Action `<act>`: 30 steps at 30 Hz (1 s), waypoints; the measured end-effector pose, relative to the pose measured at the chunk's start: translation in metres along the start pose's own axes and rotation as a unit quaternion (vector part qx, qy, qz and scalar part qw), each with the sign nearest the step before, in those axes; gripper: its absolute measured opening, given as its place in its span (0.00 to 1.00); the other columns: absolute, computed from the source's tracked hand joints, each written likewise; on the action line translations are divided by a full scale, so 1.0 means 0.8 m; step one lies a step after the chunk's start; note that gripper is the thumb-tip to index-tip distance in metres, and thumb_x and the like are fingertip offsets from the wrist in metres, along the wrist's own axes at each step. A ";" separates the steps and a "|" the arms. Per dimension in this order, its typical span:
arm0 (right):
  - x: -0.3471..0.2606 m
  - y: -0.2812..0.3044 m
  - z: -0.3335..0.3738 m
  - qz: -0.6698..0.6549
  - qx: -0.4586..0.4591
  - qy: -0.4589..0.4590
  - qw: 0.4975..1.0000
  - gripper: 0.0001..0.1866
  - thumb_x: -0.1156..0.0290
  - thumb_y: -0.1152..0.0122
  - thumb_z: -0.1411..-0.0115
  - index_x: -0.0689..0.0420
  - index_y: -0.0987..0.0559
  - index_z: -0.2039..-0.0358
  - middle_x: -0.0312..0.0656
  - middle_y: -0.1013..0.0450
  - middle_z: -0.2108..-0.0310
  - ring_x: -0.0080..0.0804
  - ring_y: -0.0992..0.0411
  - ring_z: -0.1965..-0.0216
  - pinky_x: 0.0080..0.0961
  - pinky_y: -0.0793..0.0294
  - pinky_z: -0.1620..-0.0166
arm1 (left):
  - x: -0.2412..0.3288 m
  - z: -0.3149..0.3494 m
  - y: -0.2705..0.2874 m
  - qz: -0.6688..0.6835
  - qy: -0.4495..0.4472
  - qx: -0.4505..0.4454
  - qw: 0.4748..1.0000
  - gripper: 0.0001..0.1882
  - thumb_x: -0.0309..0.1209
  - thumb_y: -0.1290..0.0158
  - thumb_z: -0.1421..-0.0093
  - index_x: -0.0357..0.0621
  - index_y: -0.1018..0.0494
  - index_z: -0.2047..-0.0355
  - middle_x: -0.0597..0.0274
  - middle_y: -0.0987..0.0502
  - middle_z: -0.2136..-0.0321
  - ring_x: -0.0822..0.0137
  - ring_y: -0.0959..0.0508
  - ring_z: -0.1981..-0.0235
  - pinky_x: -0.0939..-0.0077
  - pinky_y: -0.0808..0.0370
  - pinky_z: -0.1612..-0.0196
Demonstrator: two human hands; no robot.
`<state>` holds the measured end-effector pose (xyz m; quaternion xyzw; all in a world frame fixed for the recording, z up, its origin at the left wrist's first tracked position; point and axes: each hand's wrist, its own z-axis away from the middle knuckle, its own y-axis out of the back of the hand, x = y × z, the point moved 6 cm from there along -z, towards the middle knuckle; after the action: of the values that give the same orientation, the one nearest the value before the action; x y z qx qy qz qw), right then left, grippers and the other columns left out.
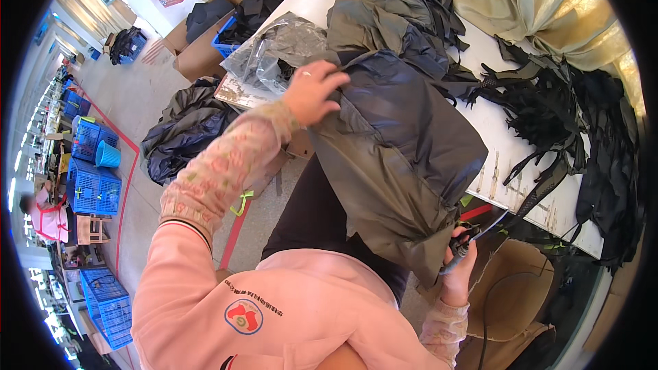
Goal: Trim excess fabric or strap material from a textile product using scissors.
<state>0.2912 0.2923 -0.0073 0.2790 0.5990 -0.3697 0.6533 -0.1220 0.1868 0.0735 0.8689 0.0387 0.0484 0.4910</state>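
dark cloth (404, 144) runs from under left grip (313, 94) to right grip (460, 273).

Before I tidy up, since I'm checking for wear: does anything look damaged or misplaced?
Yes: the table has brown, chipped-looking patches breaking its white near edge. A dark fabric heap seems to lie on the floor beside it, not on top.

Bright light fills the frame; the curtain (534, 0) glows gold at upper right. Glints streak the plastic bag (257, 62), upper centre-left, and a soft sheen lies on the dark fabric (411, 123) mid-frame. Straight edges bow toward the black circular border; the far-left background looks soft.
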 end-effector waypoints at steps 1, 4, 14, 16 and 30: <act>0.003 0.015 0.002 0.033 0.007 0.015 0.999 0.15 0.85 0.41 0.50 0.56 0.31 0.63 0.28 0.36 0.69 0.15 0.38 0.67 0.13 0.39 0.64 | -0.023 -0.004 -0.009 -0.004 0.037 0.001 0.999 0.19 0.38 0.38 0.51 0.50 0.26 0.59 0.57 0.29 0.56 0.53 0.31 0.50 0.58 0.36 0.47; -0.021 0.017 0.003 0.072 0.015 0.023 0.997 0.15 0.82 0.40 0.52 0.55 0.31 0.64 0.28 0.36 0.69 0.16 0.37 0.67 0.14 0.39 0.63 | -0.091 0.005 -0.036 -0.010 0.080 -0.032 0.996 0.17 0.38 0.39 0.50 0.49 0.26 0.60 0.59 0.27 0.60 0.57 0.29 0.52 0.61 0.35 0.48; -0.057 0.119 0.013 0.194 0.128 0.112 0.966 0.12 0.80 0.43 0.45 0.56 0.30 0.61 0.30 0.33 0.65 0.19 0.35 0.62 0.16 0.34 0.57 | -0.104 0.014 0.100 0.775 0.219 0.113 0.582 0.13 0.32 0.59 0.33 0.38 0.31 0.54 0.60 0.24 0.58 0.65 0.24 0.56 0.67 0.30 0.47; -0.037 0.165 0.016 0.118 0.161 0.057 0.978 0.12 0.80 0.48 0.43 0.57 0.30 0.58 0.31 0.33 0.64 0.19 0.34 0.60 0.17 0.33 0.55 | -0.086 0.032 0.148 0.799 0.195 0.108 0.558 0.16 0.32 0.61 0.33 0.37 0.32 0.50 0.56 0.25 0.54 0.64 0.25 0.52 0.66 0.32 0.44; -0.022 0.146 0.020 0.515 0.126 0.044 0.847 0.17 0.78 0.38 0.49 0.65 0.28 0.59 0.50 0.25 0.66 0.42 0.27 0.64 0.29 0.29 0.57 | -0.037 0.337 0.000 0.439 0.495 -0.161 0.732 0.03 0.28 0.49 0.39 0.42 0.29 0.66 0.69 0.28 0.69 0.77 0.29 0.68 0.81 0.32 0.62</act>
<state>0.3957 0.3490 0.0033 0.6432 0.3457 -0.0394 0.6821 -0.1182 -0.0456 -0.0659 0.5505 -0.1173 0.6874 0.4589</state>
